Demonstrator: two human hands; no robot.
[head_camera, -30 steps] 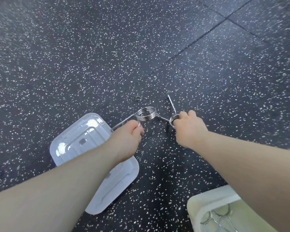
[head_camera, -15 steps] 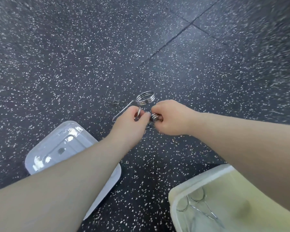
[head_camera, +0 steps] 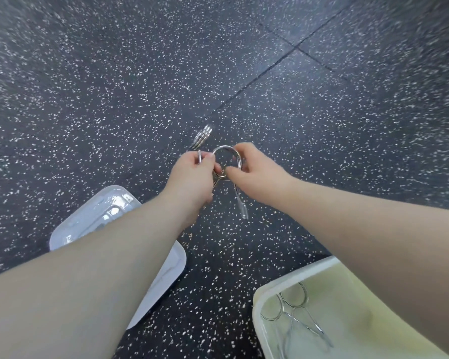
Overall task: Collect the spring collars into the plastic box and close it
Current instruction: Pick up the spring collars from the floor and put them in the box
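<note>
Each hand (head_camera: 193, 174) (head_camera: 254, 168) grips one spring collar (head_camera: 202, 138) (head_camera: 227, 155); two collars (head_camera: 293, 307) in box (head_camera: 259, 301).

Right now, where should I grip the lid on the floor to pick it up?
Grip the lid by its long right edge, coming in from the right. It lies flat, so only the rim can be pinched, and the left forearm covers its middle.
</note>
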